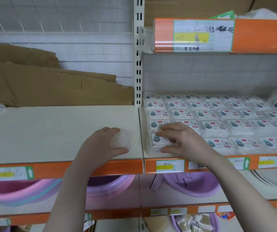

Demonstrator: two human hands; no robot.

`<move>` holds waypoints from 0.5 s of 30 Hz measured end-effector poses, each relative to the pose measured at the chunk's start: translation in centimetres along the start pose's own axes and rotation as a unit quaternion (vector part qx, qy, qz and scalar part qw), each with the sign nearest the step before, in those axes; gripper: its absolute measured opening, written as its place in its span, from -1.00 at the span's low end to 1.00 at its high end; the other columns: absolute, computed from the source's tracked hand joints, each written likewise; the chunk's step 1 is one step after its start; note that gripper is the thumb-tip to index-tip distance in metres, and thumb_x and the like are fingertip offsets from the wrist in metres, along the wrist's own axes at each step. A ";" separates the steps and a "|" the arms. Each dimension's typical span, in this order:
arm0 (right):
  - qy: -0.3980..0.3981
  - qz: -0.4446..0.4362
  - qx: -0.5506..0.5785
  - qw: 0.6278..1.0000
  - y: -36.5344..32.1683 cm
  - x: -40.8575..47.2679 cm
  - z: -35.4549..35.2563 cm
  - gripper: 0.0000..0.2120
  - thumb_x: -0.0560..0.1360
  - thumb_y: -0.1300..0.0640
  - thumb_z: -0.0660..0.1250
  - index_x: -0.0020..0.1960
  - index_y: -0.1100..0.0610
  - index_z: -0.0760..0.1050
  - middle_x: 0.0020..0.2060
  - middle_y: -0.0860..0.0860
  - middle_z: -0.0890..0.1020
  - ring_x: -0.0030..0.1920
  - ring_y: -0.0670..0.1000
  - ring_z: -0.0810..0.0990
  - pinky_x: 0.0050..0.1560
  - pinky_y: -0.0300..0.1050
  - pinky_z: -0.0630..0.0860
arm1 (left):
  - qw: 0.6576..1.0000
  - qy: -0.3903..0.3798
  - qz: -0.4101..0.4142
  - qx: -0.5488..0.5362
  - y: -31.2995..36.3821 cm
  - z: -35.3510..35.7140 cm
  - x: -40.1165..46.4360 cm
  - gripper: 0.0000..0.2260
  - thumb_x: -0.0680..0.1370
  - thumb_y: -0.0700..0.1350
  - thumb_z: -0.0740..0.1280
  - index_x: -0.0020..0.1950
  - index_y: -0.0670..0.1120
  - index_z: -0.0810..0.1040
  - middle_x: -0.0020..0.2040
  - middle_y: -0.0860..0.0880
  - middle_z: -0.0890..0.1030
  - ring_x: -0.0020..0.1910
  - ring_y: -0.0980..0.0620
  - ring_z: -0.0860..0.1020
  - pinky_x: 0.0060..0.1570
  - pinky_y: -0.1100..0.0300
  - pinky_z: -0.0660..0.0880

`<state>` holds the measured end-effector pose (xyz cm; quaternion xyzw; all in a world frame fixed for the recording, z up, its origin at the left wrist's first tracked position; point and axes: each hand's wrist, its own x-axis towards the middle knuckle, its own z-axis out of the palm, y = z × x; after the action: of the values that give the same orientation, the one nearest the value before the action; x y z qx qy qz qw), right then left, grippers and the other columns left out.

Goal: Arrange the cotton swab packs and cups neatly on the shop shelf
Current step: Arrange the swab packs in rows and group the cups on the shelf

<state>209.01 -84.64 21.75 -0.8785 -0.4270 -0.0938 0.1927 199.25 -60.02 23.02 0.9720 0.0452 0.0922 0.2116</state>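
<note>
Your left hand point(101, 144) curls round a clear plastic pack point(122, 139) lying on the bare cream shelf point(42, 131); your right hand point(183, 139) grips a labelled cotton swab pack point(159, 142) at the front left corner of the packed rows point(226, 114)

1. Swab packs point(218, 118) are lying in rows on the right shelf point(251, 156).
2. Cardboard point(42, 84) is leaning behind the left shelf point(50, 128).
3. Basins point(25, 190) are sitting below.
</note>
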 end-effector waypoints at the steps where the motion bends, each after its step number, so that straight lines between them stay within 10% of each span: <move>1: -0.003 0.008 0.004 1.000 -0.1 -0.1 0.0 -0.53 0.29 -0.08 0.40 0.14 0.10 0.61 0.11 0.10 0.61 0.12 0.12 0.56 0.12 -0.12 0.40 | 1.000 0.000 0.003 -0.002 -0.2 0.0 0.0 -0.39 0.40 0.17 0.41 0.40 0.04 0.36 0.32 0.08 0.43 0.29 0.08 0.38 0.22 0.21 0.29; 15: 0.096 0.103 0.000 0.990 -1.5 -2.4 -0.1 -0.48 0.45 -0.20 0.25 0.20 0.16 0.55 0.12 0.05 0.60 0.12 0.02 0.55 0.18 -0.32 0.32 | 0.996 -0.022 0.085 0.000 -1.5 -0.5 0.8 -0.39 0.41 0.17 0.42 0.40 0.03 0.35 0.29 0.08 0.44 0.26 0.05 0.39 0.18 0.17 0.33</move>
<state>206.38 -85.56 21.44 -0.9046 -0.3141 -0.1578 0.2411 199.85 -58.34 22.95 0.9741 -0.0418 0.0883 0.2040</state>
